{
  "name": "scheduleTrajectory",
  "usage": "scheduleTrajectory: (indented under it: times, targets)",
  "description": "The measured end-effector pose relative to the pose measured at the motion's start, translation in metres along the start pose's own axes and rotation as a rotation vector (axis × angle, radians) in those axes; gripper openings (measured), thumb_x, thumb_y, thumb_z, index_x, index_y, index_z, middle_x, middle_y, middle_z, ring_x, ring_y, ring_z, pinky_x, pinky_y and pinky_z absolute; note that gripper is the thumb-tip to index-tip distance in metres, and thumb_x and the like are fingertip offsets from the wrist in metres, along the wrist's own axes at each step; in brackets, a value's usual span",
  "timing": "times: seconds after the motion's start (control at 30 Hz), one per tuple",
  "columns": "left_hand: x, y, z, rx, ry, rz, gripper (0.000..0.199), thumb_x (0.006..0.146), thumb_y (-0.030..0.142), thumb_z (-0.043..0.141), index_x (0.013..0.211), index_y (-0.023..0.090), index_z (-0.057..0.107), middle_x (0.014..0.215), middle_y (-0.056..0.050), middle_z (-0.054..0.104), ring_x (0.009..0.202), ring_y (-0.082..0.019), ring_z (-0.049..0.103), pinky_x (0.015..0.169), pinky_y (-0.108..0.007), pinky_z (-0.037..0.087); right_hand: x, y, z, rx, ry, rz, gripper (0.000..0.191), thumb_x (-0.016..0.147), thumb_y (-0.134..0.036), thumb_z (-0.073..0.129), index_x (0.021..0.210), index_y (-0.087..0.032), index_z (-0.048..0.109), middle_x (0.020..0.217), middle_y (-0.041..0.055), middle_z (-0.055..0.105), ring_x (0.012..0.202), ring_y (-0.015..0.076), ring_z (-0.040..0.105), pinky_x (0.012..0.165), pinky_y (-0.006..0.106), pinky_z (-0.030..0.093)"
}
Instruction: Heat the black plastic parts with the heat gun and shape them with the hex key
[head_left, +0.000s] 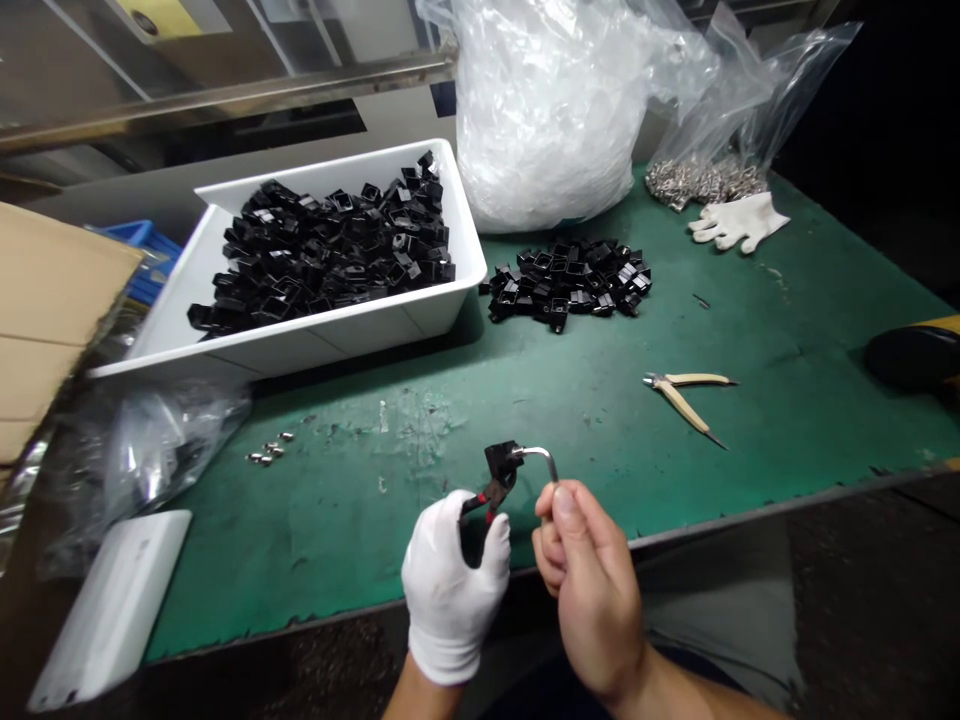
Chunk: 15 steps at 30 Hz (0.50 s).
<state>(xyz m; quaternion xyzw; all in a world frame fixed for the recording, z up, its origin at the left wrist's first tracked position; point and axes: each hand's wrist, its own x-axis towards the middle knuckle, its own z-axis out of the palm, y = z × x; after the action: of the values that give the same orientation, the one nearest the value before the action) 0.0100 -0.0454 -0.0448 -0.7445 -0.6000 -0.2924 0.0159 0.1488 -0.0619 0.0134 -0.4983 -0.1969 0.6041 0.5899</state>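
Near the front edge of the bench, my left hand, in a white glove, is closed around the red and black handles of small pliers. The jaws of these pliers meet a small black plastic part, though their exact grip on it is hidden. My bare right hand pinches the long arm of a bent metal hex key. Its short end points left and touches the right side of the black part. How deep the tip sits cannot be seen.
A white tray of black parts stands at the back left, beside a loose pile. Cream-handled cutters lie to the right. Small metal pieces lie left. Behind are a large plastic bag, a bag of metal pieces and a glove.
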Motion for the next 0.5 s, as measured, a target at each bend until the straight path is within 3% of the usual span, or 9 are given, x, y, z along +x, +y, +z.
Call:
scheduleTrajectory:
  times: [0.5]
  targets:
    - [0.003,0.005,0.002,0.047,0.041,-0.063,0.036,0.093,0.040,0.062,0.116,0.013,0.059,0.093,-0.011,0.064,0.084,-0.024,0.064,0.076,-0.033,0.051,0.009,0.016,0.022,0.066,0.046,-0.106,0.037,0.106,-0.051,0.040,0.086,-0.022,0.053,0.059,-0.0094,0.027,0.050,0.0096,0.024,0.045,0.024,0.018]
